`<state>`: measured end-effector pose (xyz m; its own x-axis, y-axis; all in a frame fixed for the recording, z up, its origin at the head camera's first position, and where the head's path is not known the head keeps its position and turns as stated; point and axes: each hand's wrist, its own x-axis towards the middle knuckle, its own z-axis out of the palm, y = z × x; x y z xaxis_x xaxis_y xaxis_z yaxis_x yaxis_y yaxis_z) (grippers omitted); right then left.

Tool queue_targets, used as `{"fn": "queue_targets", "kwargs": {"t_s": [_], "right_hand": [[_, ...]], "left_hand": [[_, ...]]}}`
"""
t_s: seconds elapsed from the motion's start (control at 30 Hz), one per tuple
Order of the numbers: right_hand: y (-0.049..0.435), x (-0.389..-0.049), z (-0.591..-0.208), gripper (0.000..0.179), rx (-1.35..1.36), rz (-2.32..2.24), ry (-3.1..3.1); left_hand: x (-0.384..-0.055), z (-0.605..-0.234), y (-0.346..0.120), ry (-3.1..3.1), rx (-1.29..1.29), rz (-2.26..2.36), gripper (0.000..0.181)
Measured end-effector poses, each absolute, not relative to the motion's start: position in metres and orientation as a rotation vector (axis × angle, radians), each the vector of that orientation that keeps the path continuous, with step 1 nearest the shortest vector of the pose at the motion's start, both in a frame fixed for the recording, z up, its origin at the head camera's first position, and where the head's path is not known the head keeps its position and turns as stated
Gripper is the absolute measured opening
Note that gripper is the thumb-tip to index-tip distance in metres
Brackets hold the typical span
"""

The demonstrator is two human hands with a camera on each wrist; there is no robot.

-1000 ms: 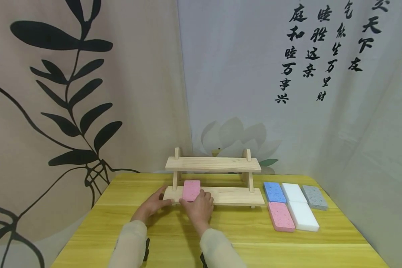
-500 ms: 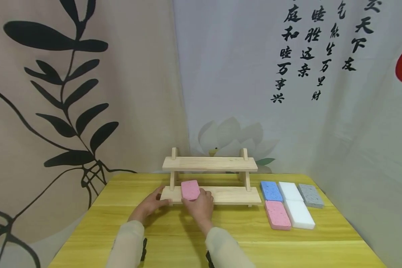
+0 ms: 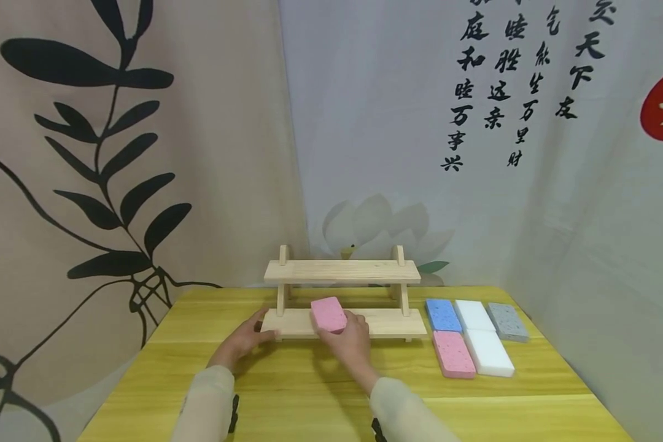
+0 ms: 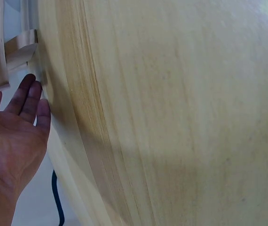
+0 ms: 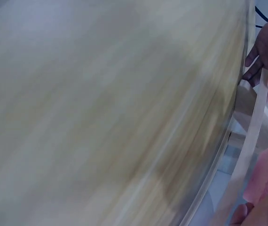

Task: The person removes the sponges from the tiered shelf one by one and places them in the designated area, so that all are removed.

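Observation:
A two-tier wooden rack (image 3: 342,271) stands at the back of the table. My right hand (image 3: 350,344) holds a pink sponge (image 3: 328,313) over the lower shelf (image 3: 387,320). The sponge sits turned at an angle, its near right corner between thumb and fingers. In the right wrist view, the pink sponge (image 5: 265,172) shows beside the shelf edge, with only part of that hand visible. At the rack's left end, my left hand (image 3: 245,339) touches the lower shelf. The left wrist view shows the left hand (image 4: 14,136) with its fingers fairly straight, close by the shelf end.
Right of the rack lie a blue sponge (image 3: 444,315), another pink sponge (image 3: 454,355), two white sponges (image 3: 488,353) in a column and a grey sponge (image 3: 507,321). They lie flat on the yellow wooden table (image 3: 287,399). A printed curtain (image 3: 243,153) hangs close behind.
My right hand has moved the pink sponge to the right along the lower shelf and turned it at an angle. My left hand stays at the rack's left end. The head view has shifted slightly.

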<state>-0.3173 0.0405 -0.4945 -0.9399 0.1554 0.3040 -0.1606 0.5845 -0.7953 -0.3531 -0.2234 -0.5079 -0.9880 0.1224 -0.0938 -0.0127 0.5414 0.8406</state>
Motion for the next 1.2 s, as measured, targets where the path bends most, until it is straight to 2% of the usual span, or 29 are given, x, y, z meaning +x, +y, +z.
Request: {"fn": "queue_targets", "kwargs": {"t_s": [0.57,1.2], "right_hand": [[0.120,-0.307,-0.500,0.069,0.037,1.249,-2.514],[0.202,-0.294,-0.497,0.080,-0.033,1.189,-2.589]], "left_hand": [[-0.352,-0.506,-0.223,2.623,0.098,1.442,0.088],[-0.356,-0.512,-0.223,2.628,0.095,1.432,0.093]]}}
